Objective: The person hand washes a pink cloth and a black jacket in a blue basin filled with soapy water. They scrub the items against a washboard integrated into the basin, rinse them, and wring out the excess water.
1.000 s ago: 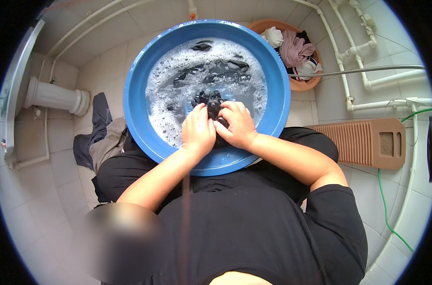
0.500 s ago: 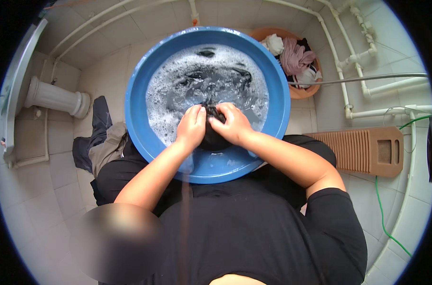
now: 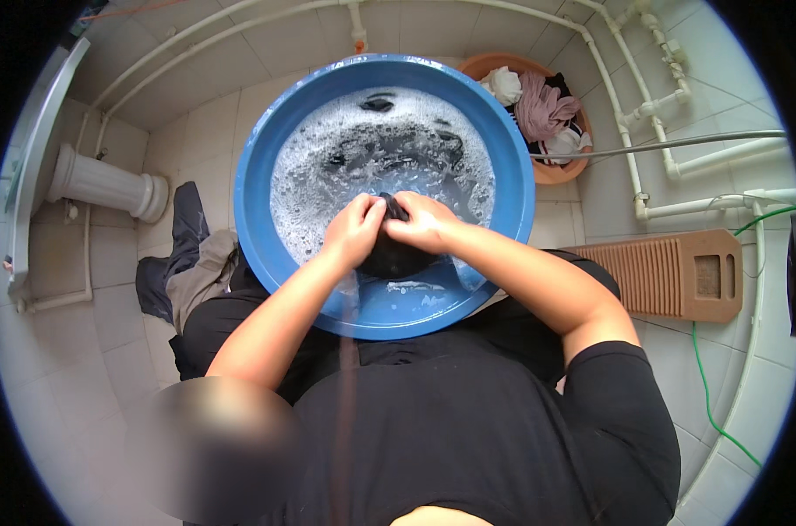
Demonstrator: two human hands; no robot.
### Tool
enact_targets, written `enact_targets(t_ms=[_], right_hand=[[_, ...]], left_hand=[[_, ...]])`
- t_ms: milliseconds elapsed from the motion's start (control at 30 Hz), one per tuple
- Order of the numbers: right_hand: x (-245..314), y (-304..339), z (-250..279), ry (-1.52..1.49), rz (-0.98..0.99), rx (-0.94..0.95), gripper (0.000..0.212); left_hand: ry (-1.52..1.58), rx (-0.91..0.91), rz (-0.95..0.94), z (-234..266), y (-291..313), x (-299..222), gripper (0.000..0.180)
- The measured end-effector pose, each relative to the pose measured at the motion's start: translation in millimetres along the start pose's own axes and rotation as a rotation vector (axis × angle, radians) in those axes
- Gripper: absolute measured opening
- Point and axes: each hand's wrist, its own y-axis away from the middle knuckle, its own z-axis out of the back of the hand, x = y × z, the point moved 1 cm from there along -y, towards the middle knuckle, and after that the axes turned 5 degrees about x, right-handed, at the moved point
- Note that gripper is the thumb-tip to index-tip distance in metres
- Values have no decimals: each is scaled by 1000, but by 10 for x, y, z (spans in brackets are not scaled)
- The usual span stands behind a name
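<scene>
"What's changed close in?"

"From my remote seat, I see the black cloth point(image 3: 398, 254) sitting mostly between and near of the hands; a second ago its folds poked out beyond the fingertips. Whether it touches the near wall of the blue basin point(image 3: 415, 326), I can't tell."

"And the hands?"

"I have the left hand point(image 3: 352, 232) and right hand point(image 3: 420, 223) curled narrow around its upper part, thumbs close. I judge it a fuller shared hold, leaving neither hand spare for other cloth."

"Edges, room?"

"The near rim passes under both forearms point(image 3: 288, 316). Outside lie garments point(image 3: 207, 272) left, a brown washboard point(image 3: 643, 280) right. Far of the hands, foamy water point(image 3: 310, 158) gives the longest reach; past the far-right rim sits an orange basin point(image 3: 573, 171) of clothes."
</scene>
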Motion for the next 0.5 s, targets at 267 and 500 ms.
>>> enact_targets(t_ms=[267, 500], right_hand=[[118, -4, -175, 2, 8, -304, 46], [149, 68, -112, 89, -245, -192, 61]], left_hand=[[-191, -208, 3, -140, -34, 111, 30], [-335, -251, 56, -77, 51, 49, 37]])
